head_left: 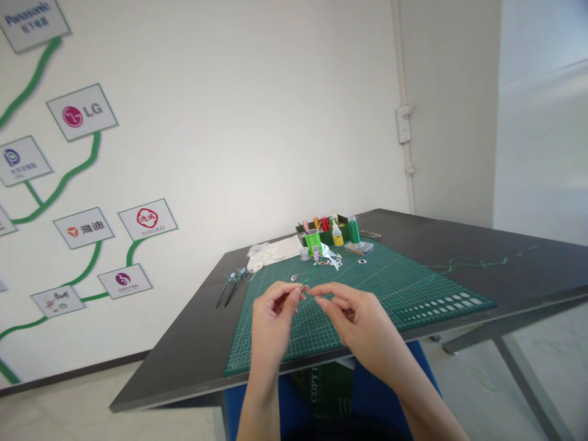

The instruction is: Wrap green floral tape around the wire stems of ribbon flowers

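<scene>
Above the black surface (184,343), toward its near edge, the left hand (274,306) pinches a thin green strand (305,283), apparently being worked and calling for steadiness, though whether the right hand (356,312) grips it is unclear.

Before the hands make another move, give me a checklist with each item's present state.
1. Left hand pinching the small green piece: ok.
2. Right hand gripping that piece too: cannot tell, the contact is too small to make out.
3. Cutting mat beneath the fingertips: ok.
4. Yellow-and-white bottle standing upright: ok.
5. Tabletop free of loose green strand: not ok, it trails across the right side.
</scene>
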### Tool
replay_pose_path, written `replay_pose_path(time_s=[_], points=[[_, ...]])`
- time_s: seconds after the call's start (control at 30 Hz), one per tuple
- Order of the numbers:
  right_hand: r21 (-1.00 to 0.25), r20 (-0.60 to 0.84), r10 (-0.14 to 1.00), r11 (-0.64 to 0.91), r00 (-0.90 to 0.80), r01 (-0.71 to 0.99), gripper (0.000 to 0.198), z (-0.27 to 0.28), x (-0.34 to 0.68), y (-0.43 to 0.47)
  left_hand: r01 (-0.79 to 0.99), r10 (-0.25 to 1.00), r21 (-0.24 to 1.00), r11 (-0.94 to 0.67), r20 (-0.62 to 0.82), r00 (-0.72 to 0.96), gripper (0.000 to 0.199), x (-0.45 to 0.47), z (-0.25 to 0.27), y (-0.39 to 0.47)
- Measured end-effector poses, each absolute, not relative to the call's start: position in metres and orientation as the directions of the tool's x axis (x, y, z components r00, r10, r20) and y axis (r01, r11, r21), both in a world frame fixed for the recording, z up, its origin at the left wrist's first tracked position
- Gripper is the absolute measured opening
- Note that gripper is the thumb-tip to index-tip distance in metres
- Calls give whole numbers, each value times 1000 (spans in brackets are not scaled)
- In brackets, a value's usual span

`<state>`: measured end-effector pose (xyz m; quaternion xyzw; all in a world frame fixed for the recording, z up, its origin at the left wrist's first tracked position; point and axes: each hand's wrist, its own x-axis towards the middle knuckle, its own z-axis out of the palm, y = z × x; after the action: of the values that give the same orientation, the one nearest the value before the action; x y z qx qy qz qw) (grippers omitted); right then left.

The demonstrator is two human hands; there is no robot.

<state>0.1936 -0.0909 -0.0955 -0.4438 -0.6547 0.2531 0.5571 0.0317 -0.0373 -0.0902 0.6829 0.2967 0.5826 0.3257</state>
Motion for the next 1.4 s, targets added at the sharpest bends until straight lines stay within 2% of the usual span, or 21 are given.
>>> replay_pose_path(time_s=[0.23, 0.7, 1.07, 1.4], points=[[-803, 528, 849, 493, 15, 335, 34, -95, 194, -98, -7, 810, 816, -577, 574, 124, 18, 32, -91, -39], [-793, 542, 840, 510, 3, 332, 37, -92, 192, -100, -44, 801, 804, -593, 594, 76, 12, 33, -91, -39], [-795, 551, 833, 512, 36, 325, 38, -92, 190, -102, 66, 783, 780, -622, 621, 44, 16, 34, -89, -49], [-802, 544, 838, 500, 52, 326, 41, -93, 193, -100, 8, 826, 835, -551, 544, 147, 33, 30, -92, -44]])
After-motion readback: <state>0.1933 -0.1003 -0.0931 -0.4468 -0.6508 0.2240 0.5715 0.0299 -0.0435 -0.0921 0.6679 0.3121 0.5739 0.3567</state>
